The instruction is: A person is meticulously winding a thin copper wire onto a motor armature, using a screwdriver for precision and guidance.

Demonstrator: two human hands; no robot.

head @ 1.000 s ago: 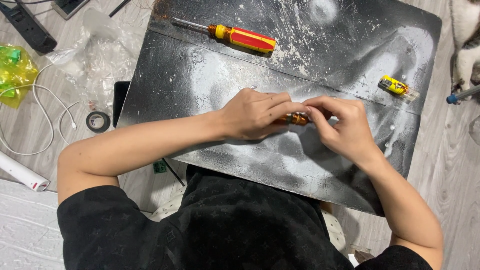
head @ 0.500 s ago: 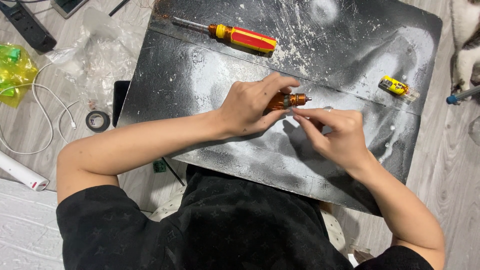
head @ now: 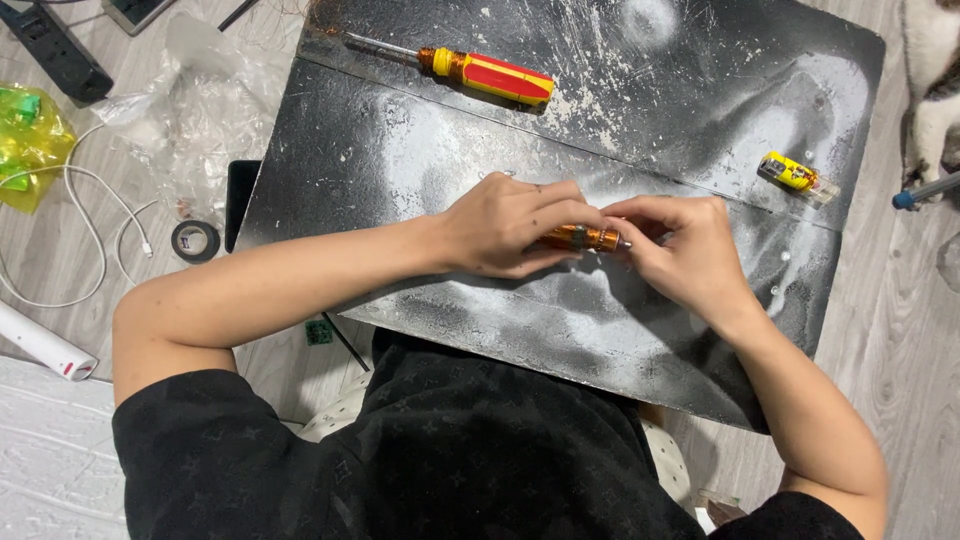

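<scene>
Your left hand is closed around a small orange tool handle, with only its metal-tipped end showing past your fingers. Your right hand meets that end: its fingertips are pinched narrow at the metal tip, touching it. What sits between those fingertips is too small to tell. Both hands rest low over the middle of the dark, paint-speckled desk, knuckle to knuckle.

Beyond your left hand, at the far edge of the desk, lies a red and yellow screwdriver, well apart from both hands. Beyond and outboard of your right hand lies a small yellow part, also apart from it.

Outboard of your left forearm, on the floor, lie a roll of black tape, a white cable and crumpled clear plastic.
</scene>
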